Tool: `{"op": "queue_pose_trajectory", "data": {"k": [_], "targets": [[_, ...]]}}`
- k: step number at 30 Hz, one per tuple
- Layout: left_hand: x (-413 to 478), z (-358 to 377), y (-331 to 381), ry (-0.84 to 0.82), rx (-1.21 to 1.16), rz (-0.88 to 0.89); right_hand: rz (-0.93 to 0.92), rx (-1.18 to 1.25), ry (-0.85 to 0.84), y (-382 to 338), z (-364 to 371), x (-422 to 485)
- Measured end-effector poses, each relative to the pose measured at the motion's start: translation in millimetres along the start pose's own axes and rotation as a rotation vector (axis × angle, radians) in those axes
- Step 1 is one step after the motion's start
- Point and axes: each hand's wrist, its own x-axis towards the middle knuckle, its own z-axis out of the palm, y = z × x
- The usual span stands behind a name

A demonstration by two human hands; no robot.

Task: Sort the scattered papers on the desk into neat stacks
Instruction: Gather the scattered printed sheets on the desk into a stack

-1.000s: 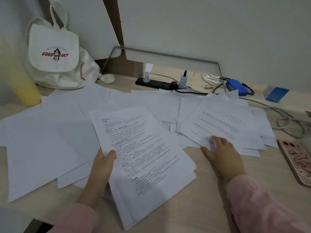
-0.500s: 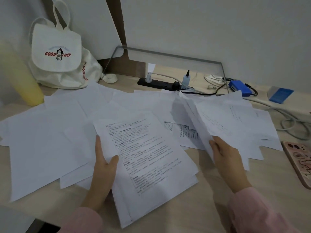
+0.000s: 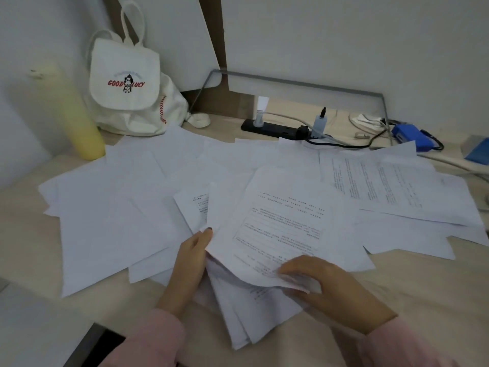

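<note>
Several white sheets lie scattered over the light wooden desk. A loose pile of printed papers sits near the front edge. My left hand grips this pile at its left side, thumb on top. My right hand holds a printed sheet by its near edge, laid over the pile with its text upside down to me. Blank sheets spread to the left. More printed sheets lie at the right.
A white "GOOD LUCY" bag and a yellow bottle stand at the back left. A black power strip with cables, a blue device and a blue block line the back. The desk's front left corner drops off.
My right hand lifted a printed sheet from the right cluster and brought it left onto the pile that my left hand holds. The view shifted right; the phone is out of sight.
</note>
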Motion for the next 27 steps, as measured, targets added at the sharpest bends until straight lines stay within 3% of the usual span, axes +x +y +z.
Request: {"op": "queue_pose_trajectory", "data": {"k": [3,5,9,12,16,19,23,25,27], "targets": [[0,-3,-3,-0.019,0.213,0.069,0.01,-0.003,-0.147,15,-12,-6],[1,-2,-4,-0.007,0.251,0.081,0.054,0.04,-0.152,27,-21,-8],[1,-1,-5,0.008,0.245,0.1,0.266,0.191,0.292,38,-35,-9],[0,-1,-5,0.004,0.243,0.105,0.387,0.489,0.627,32,-42,-8],[1,-2,-7,-0.003,0.24,0.118,0.312,0.467,0.797,12,-48,-11],[2,-3,-9,-0.021,0.209,0.112,0.208,0.294,0.743,2,-45,-13],[2,-3,-8,-0.001,0.231,0.113,0.005,0.05,0.444,-5,-30,-9],[2,-4,-10,-0.005,0.252,0.133,0.0,-0.035,0.253,-2,-15,-4],[3,-5,-12,-0.017,0.245,0.133,0.022,-0.126,0.202,6,3,-2]]}}
